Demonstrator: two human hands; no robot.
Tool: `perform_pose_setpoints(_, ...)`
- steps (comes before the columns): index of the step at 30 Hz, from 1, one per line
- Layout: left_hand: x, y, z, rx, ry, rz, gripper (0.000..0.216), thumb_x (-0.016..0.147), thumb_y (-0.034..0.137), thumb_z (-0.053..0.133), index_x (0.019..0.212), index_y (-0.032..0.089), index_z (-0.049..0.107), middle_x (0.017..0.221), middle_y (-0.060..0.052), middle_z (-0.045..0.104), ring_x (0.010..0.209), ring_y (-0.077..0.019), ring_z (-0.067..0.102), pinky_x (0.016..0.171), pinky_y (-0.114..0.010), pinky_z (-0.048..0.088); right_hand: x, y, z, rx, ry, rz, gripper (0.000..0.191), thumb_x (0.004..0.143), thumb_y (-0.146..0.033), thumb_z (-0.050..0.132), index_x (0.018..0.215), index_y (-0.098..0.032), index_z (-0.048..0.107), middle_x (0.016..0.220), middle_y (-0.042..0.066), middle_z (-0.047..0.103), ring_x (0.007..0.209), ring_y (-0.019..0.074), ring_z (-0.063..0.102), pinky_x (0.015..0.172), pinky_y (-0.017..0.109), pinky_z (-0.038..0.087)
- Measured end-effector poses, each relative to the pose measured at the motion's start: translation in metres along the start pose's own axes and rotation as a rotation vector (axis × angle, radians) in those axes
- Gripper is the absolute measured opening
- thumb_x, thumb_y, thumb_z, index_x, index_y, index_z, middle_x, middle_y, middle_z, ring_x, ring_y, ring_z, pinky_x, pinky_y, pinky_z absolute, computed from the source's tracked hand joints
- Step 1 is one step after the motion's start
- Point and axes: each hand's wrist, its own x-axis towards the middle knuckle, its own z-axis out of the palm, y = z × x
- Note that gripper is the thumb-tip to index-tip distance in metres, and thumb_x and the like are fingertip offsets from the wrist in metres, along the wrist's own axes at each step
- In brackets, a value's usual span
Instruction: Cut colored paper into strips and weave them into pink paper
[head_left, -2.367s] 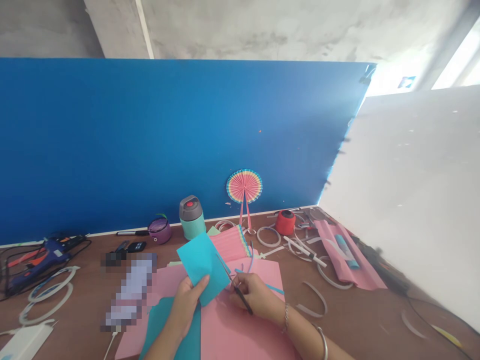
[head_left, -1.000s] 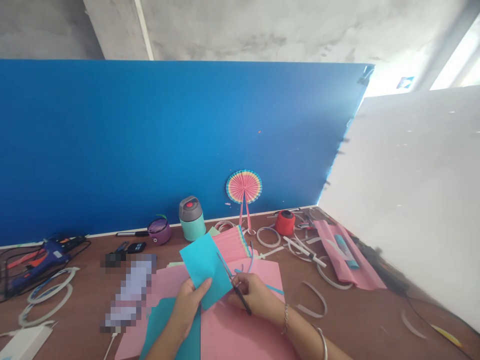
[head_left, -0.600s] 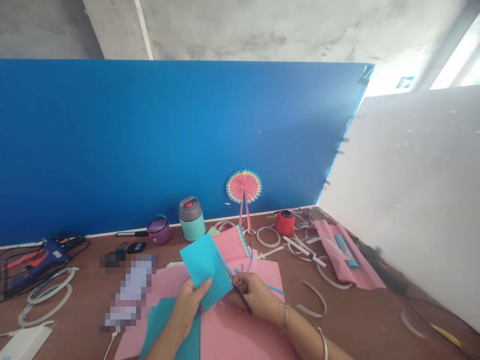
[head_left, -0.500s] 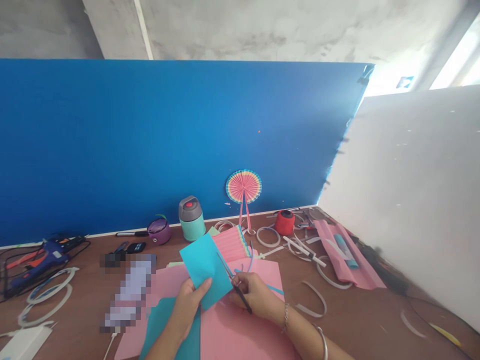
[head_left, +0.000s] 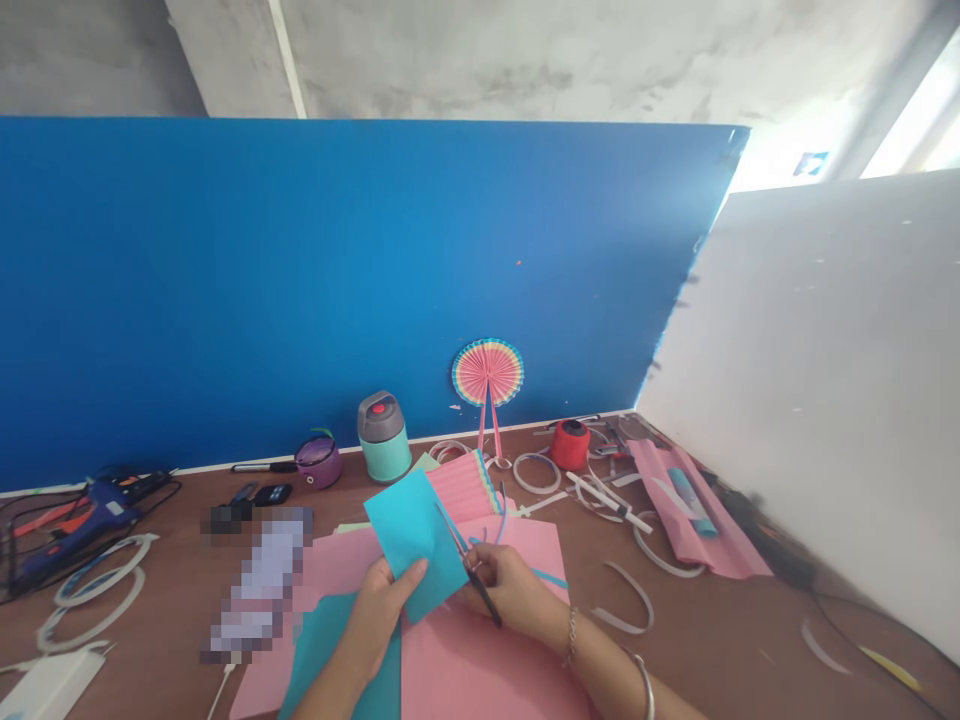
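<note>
My left hand (head_left: 386,605) pinches the lower edge of a bright blue sheet of paper (head_left: 411,530), thumb on top. Dark-handled scissors (head_left: 482,592) are gripped in my right hand (head_left: 510,588), their blades lying along the sheet's right edge. Below both hands lie large pink paper sheets (head_left: 480,665) and a darker teal sheet (head_left: 330,640). Just behind the blue paper rests a pleated pink piece (head_left: 463,488) with a blue and yellow border. Thin blue strips lie on the pink paper near the scissors.
A round pleated paper fan (head_left: 487,373) stands against the blue partition (head_left: 337,280). Along the back are a mint flask (head_left: 385,445), a purple cup (head_left: 318,462) and a red round object (head_left: 570,445). A blue glue gun (head_left: 97,515) lies left; pink paper (head_left: 697,520) and white strips lie right.
The blue paper and my left hand have shifted slightly to the right, toward the scissors. My right hand stays nearly in place.
</note>
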Motion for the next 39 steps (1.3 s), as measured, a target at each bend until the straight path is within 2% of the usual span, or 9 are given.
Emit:
perform_pose_setpoints(6, 0.0011, -0.0007, -0.0006, 0.003, -0.007, 0.013, 0.036, 0.064, 0.045, 0.072, 0.084, 0.015, 0.073, 0.084, -0.008, 0.073, 0.077, -0.0241, 0.064, 0.072, -0.034, 0.048, 0.0, -0.0011, -0.0008, 0.003, -0.004, -0.013, 0.014, 0.063, -0.015, 0.056, 0.077, -0.017, 0.053, 0.047, -0.009, 0.041, 0.04, 0.0047, 0.032, 0.039, 0.015, 0.023)
perform_pose_setpoints(12, 0.0006, -0.0012, -0.0002, -0.004, -0.003, 0.009, 0.035, 0.064, 0.045, 0.072, 0.083, 0.015, 0.073, 0.081, -0.007, 0.073, 0.077, -0.0244, 0.064, 0.072, -0.035, 0.048, -0.0008, -0.0016, -0.0003, -0.001, 0.005, 0.011, 0.016, 0.064, -0.021, 0.063, 0.076, -0.016, 0.054, 0.048, -0.008, 0.044, 0.042, 0.0049, 0.035, 0.041, 0.016, 0.025)
perform_pose_setpoints(17, 0.002, -0.0044, -0.0014, 0.03, -0.018, 0.014, 0.031, 0.066, 0.045, 0.071, 0.075, 0.015, 0.071, 0.073, -0.005, 0.071, 0.07, -0.0214, 0.062, 0.069, -0.032, 0.048, 0.0003, -0.001, 0.0009, 0.019, 0.012, -0.009, 0.019, 0.062, -0.022, 0.064, 0.076, -0.016, 0.053, 0.05, -0.008, 0.046, 0.044, 0.0055, 0.037, 0.043, 0.016, 0.028)
perform_pose_setpoints(23, 0.0024, -0.0064, -0.003, 0.033, -0.056, 0.019, 0.034, 0.068, 0.045, 0.07, 0.084, 0.015, 0.071, 0.079, -0.006, 0.072, 0.075, -0.0215, 0.062, 0.077, -0.034, 0.047, 0.0009, 0.0007, 0.0002, 0.01, 0.013, -0.011, 0.016, 0.061, -0.017, 0.059, 0.075, -0.017, 0.051, 0.048, -0.009, 0.042, 0.041, 0.0048, 0.033, 0.041, 0.016, 0.027)
perform_pose_setpoints(28, 0.0029, -0.0074, -0.0031, 0.036, -0.03, 0.019, 0.034, 0.067, 0.045, 0.071, 0.081, 0.015, 0.072, 0.076, -0.005, 0.071, 0.073, -0.022, 0.062, 0.074, -0.034, 0.048, -0.0005, -0.0035, -0.0005, 0.027, 0.003, 0.006, 0.015, 0.06, -0.016, 0.055, 0.074, -0.018, 0.049, 0.047, -0.009, 0.042, 0.04, 0.0055, 0.034, 0.04, 0.016, 0.027)
perform_pose_setpoints(33, 0.0032, -0.0079, -0.0034, 0.024, -0.04, 0.02, 0.036, 0.067, 0.045, 0.071, 0.087, 0.014, 0.072, 0.084, -0.008, 0.073, 0.079, -0.0237, 0.063, 0.077, -0.035, 0.048, -0.0003, -0.0036, -0.0003, 0.001, 0.017, 0.014, 0.014, 0.061, -0.018, 0.057, 0.074, -0.017, 0.051, 0.047, -0.008, 0.044, 0.041, 0.0063, 0.037, 0.04, 0.017, 0.027)
perform_pose_setpoints(39, 0.0017, -0.0063, -0.0007, 0.023, -0.058, 0.023, 0.036, 0.068, 0.045, 0.07, 0.087, 0.015, 0.072, 0.084, -0.007, 0.072, 0.079, -0.0237, 0.063, 0.077, -0.035, 0.047, 0.0015, 0.0018, 0.0003, 0.011, 0.012, -0.013, 0.018, 0.06, -0.017, 0.059, 0.076, -0.017, 0.052, 0.048, -0.008, 0.045, 0.042, 0.0061, 0.037, 0.04, 0.016, 0.027)
